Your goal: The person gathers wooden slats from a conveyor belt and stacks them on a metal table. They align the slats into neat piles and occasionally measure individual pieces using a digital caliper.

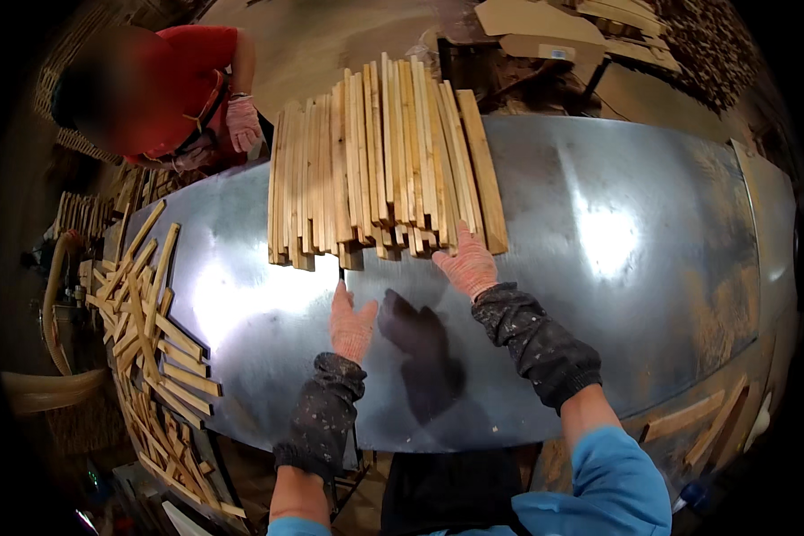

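Smooth sheet metal [536,357] bears slender wooden strips [359,161], left fingers [340,297] wide, right fingers [464,236] splayed at the strips' ends.

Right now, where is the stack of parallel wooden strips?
In the head view, the stack is at top center on the metal table, your gloved right hand at its near right corner, a co-worker left of it.

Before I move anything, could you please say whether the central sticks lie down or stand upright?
Lying down: the central sticks stretch lengthwise across the metal table, with their near ends uneven.
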`<state>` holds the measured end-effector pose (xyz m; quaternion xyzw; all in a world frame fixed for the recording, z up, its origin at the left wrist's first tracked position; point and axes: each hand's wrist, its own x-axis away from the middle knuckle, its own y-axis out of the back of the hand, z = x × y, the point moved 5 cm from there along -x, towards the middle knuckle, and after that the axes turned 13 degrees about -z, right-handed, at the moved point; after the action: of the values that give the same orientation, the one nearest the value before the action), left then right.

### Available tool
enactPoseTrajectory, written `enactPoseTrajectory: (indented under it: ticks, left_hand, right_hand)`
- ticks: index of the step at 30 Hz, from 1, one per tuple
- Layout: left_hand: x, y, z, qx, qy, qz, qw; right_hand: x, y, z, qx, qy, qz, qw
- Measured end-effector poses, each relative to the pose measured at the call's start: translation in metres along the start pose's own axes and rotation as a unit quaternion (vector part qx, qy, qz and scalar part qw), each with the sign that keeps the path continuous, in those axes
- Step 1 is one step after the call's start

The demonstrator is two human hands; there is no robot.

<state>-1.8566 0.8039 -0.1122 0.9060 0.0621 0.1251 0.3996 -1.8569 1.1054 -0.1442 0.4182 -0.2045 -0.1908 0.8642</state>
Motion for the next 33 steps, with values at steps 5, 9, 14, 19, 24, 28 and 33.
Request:
enactPoseTrajectory:
  ticks: [5, 9, 14, 19, 24, 28, 33]
  left_hand:
    - [-0.098, -0.015, -0.035, -0.200, -0.076, -0.034, 0.976]
    - [-0.138, -0.024, -0.058, -0.265, -0.122, 0.001, 0.956]
    - [-0.149, -0.024, -0.059, -0.284, -0.142, 0.016, 0.948]
    - [-0.165, -0.033, -0.051, -0.274, -0.143, -0.009, 0.951]
    - [-0.167, -0.029, -0.039, -0.236, -0.169, -0.032, 0.956]
    - [-0.171, -0.032, -0.027, -0.138, -0.107, 0.022, 0.984]
    - [-0.162, -0.034, -0.023, -0.102, -0.148, 0.056, 0.982]
  right_hand:
    - [-0.038, -0.002, 0.025, 0.037, -0.013, 0.063, 0.997]
    - [-0.052, -0.015, 0.029, 0.092, 0.025, 0.082, 0.992]
    - [-0.065, -0.019, 0.025, 0.039, 0.067, 0.061, 0.995]
    - [-0.073, -0.031, 0.005, 0.028, 0.077, 0.044, 0.996]
    - [-0.072, -0.033, 0.007, 0.035, 0.084, 0.042, 0.995]
    - [-0.071, -0.026, 0.007, 0.032, 0.060, 0.049, 0.996]
    - [-0.070, -0.025, 0.009, -0.007, 0.077, 0.040, 0.996]
